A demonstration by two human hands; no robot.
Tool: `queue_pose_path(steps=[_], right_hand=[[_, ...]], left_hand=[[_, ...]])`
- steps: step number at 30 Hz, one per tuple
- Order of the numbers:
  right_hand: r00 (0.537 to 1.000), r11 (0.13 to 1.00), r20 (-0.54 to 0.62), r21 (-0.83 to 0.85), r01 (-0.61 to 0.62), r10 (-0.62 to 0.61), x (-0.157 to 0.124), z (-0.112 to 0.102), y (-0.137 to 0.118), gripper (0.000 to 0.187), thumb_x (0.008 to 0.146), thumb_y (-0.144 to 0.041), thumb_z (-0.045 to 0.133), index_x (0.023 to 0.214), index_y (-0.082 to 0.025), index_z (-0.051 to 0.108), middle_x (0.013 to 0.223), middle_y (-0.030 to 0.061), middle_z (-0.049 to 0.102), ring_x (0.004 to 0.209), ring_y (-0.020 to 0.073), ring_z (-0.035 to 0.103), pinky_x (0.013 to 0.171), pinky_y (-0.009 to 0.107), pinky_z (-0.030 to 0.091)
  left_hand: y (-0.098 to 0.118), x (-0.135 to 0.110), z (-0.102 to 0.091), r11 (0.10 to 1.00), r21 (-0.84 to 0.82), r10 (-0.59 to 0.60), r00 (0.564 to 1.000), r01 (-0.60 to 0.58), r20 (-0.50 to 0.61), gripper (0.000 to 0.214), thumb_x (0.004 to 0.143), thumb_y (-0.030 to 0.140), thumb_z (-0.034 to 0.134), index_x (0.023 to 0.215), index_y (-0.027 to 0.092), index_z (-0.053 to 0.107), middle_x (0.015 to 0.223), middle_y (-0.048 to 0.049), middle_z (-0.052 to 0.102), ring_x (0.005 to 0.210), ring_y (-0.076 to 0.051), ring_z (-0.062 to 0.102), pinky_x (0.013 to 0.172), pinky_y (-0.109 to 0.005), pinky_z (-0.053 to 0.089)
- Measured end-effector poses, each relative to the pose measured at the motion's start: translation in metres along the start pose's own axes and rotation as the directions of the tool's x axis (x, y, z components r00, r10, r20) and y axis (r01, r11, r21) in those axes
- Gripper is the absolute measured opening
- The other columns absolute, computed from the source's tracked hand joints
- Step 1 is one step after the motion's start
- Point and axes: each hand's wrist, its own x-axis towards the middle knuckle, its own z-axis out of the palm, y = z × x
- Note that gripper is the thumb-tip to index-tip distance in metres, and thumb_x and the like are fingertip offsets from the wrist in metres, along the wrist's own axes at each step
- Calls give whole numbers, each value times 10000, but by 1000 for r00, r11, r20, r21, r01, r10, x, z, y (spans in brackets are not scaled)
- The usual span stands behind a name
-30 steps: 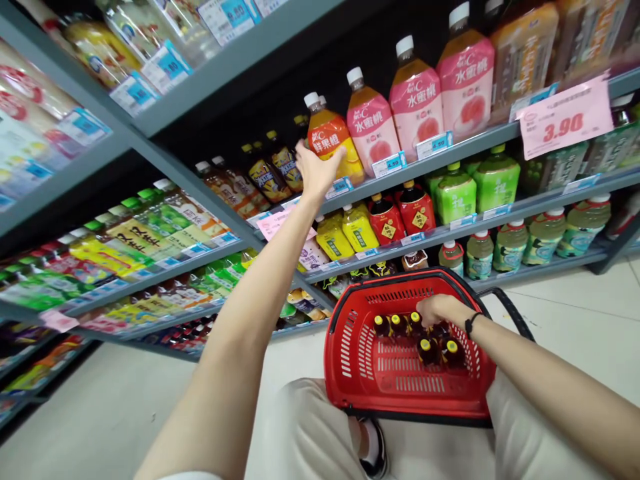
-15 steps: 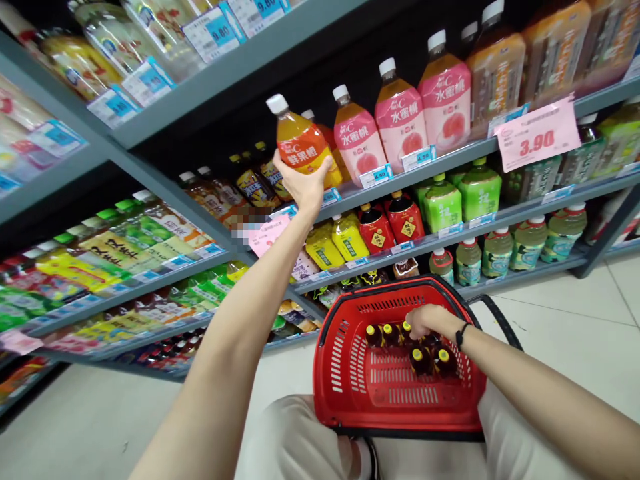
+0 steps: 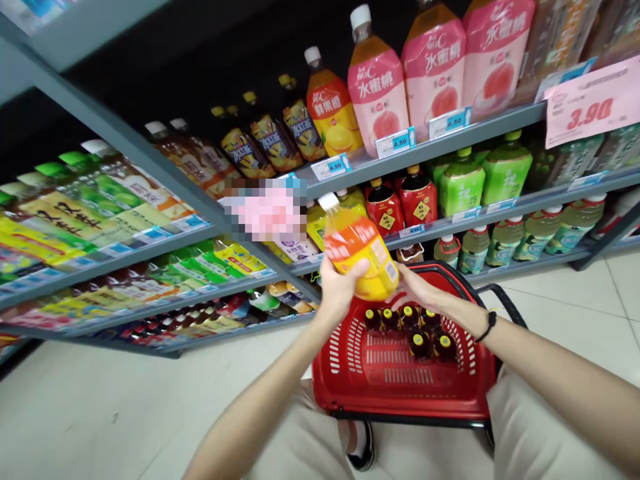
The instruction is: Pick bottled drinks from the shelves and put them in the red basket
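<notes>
The bottle is held in the air in front of the lower shelves, above the far rim of the basket, leaning with its cap toward the upper left. The left hand has its fingers wrapped around the body, probably because a grip there bears the weight better than one at the neck. The right hand lies by the base with its fingers spread rather than closed, perhaps to steady that end; whether it touches cannot be told. The bottle has a white cap, a red-orange band across its label, yellow below, and a pale barcode patch toward the base; the print is blurred. Beneath the hands, the basket, red with a black rim, sits between the person's legs, seemingly so that it is within easy reach. Inside, toward the far side, six small bottles with yellow caps stand upright, grouped close together. Beyond, an orange bottle of like design stands on the shelf beside pink bottles, labels facing out, presumably to be read easily; price tags run along the edge below them. Lower down are red jugs and green jugs, and a pink sign hangs at the right.
</notes>
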Motion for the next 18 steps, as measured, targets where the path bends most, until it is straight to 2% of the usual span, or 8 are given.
queue_pose_path(steps=[2,3,5,7,11,14,16,18], right_hand=[[996,895,17,437,-89,90,-3,15,9,819,1086,-648,35,1283,-147,651,1129,166,769,946,251,755,800,376,624],[987,809,30,569,-148,159,-5,23,15,785,1072,-714,149,1281,-160,664,1098,153,778,925,262,758,796,397,630],[956,715,45,654,-246,288,-10,35,24,697,1050,-747,351,1281,-178,681,1061,127,789,888,260,763,800,415,638],[947,688,75,670,-280,313,-16,42,26,634,1049,-715,447,1292,-182,691,1058,118,794,889,253,767,832,423,642],[975,723,60,662,-200,214,-28,45,5,532,1083,-593,468,1366,-199,686,1111,105,796,989,245,767,966,426,617],[988,711,-61,701,-60,143,-35,51,-11,574,1085,-622,409,1406,-230,679,1125,85,796,1065,257,755,1014,415,597],[981,649,-108,760,-24,162,-39,57,-15,690,1077,-695,297,1408,-226,679,1127,94,793,1093,277,748,1004,416,599],[964,575,-121,818,-39,238,-44,63,-16,805,1070,-736,163,1390,-206,678,1127,112,789,1095,287,744,985,414,602]], left_hand=[[-36,-39,-2,965,-45,-259,966,260,12,811,613,448,961,1262,201,540,1336,-165,717,1166,-319,741,1001,-411,635],[-48,-53,-3,916,-66,-393,918,396,47,718,699,367,914,1284,198,534,1367,-166,709,1188,-307,738,1017,-412,631],[-62,-70,-8,833,-113,-535,841,541,80,607,791,312,849,1297,186,540,1396,-170,699,1206,-300,735,1023,-424,633],[-64,-74,-15,812,-131,-559,822,569,108,675,762,347,895,1315,180,545,1395,-169,700,1229,-306,726,1044,-430,627],[-50,-68,-30,896,-49,-430,890,441,151,909,618,549,993,1333,208,548,1369,-149,714,1240,-332,717,1047,-429,628],[-30,-68,-38,967,-1,-248,935,256,254,926,767,678,883,1502,279,488,1512,-108,636,1399,-311,628,1157,-393,567],[-14,-71,-40,993,25,-118,924,117,363,1015,870,638,819,1687,361,283,1643,-73,516,1496,-295,543,1224,-387,513],[-1,-74,-38,998,57,-22,872,-7,490,1126,915,592,792,1752,409,60,1694,-65,450,1510,-301,528,1227,-410,517]])
